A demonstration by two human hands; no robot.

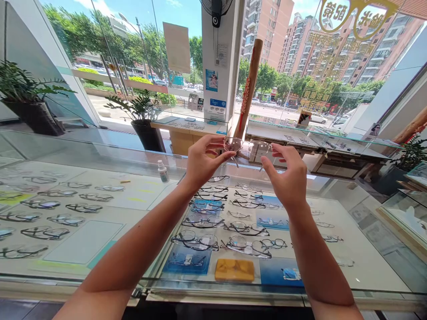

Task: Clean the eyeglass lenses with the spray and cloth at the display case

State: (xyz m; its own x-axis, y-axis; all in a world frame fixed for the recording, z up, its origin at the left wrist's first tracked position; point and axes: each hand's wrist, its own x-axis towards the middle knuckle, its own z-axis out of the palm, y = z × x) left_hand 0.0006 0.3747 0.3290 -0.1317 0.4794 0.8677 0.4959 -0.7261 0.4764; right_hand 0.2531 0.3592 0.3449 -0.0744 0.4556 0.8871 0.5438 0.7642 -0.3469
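Observation:
A pair of thin-rimmed eyeglasses (247,146) is held up above the glass display case (160,284), lenses facing away toward the window. My left hand (207,158) pinches the frame's left end between thumb and fingers. At the other end, my right hand (288,171) has its fingertips on the frame, with the thumb apart and lower down. The temples hang down behind the lenses. Under the glass, below my hands, lie several rows of eyeglasses (245,229). A small white spray bottle (162,171) stands on the case to the left of my left hand.
More eyeglasses (43,203) fill the case's left section. A yellow case (234,270) lies near its front edge. Beyond stand a potted plant (147,129), a wooden post (250,84), a white pillar (218,89) and low display counters (283,138) by the window.

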